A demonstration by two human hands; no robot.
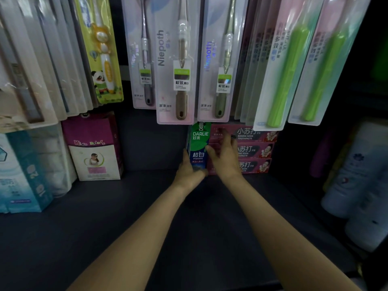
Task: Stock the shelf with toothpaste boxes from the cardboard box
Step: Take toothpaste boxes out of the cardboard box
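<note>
A green and blue Darlie toothpaste box (198, 143) stands upright at the back of the dark shelf (126, 217). My left hand (189, 170) grips its lower left edge. My right hand (225, 158) lies with straight fingers against the box's right side and the stack of three pink baking soda toothpaste boxes (255, 151) lying flat beside it. The cardboard box is not in view.
Packaged toothbrushes (178, 66) hang above the shelf, their lower ends just over the boxes. A purple and white kids' pack (94, 148) and teal packs (25, 171) stand at the left. White bottles (361, 185) line the right side.
</note>
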